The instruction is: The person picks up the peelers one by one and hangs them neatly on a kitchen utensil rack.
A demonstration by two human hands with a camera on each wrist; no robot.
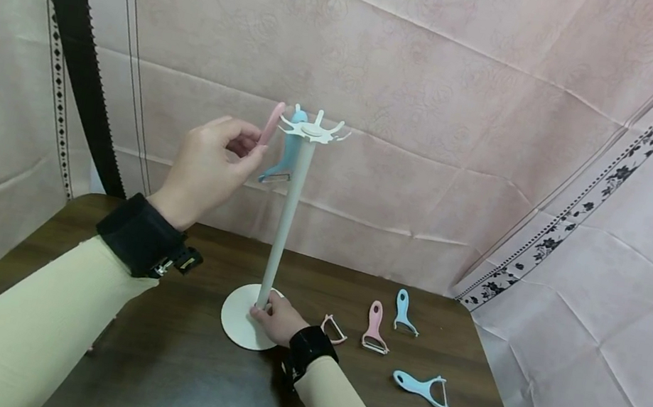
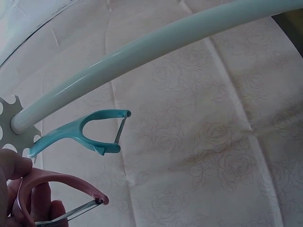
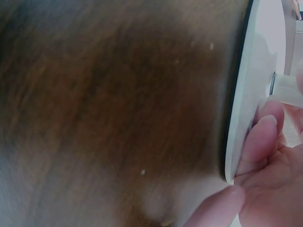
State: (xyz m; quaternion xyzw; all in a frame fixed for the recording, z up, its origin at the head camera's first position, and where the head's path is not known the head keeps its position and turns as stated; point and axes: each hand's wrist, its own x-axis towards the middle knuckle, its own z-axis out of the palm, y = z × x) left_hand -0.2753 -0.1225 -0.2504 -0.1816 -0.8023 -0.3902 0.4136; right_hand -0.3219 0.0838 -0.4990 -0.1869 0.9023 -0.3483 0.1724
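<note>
My left hand pinches a pink peeler by its handle, up beside the hooked top of a white stand. In the left wrist view the bladed end of this pink peeler points away from the fingers. Right behind it, a blue peeler hangs from one of the stand's hooks, blade downward. Low down, my right hand grips the foot of the stand's pole. Its fingers lie against the round white base in the right wrist view.
On the brown table, right of the stand, lie a pink peeler, a blue peeler and another blue peeler. One more pink peeler is partly hidden by my right hand. Patterned cloth hangs behind.
</note>
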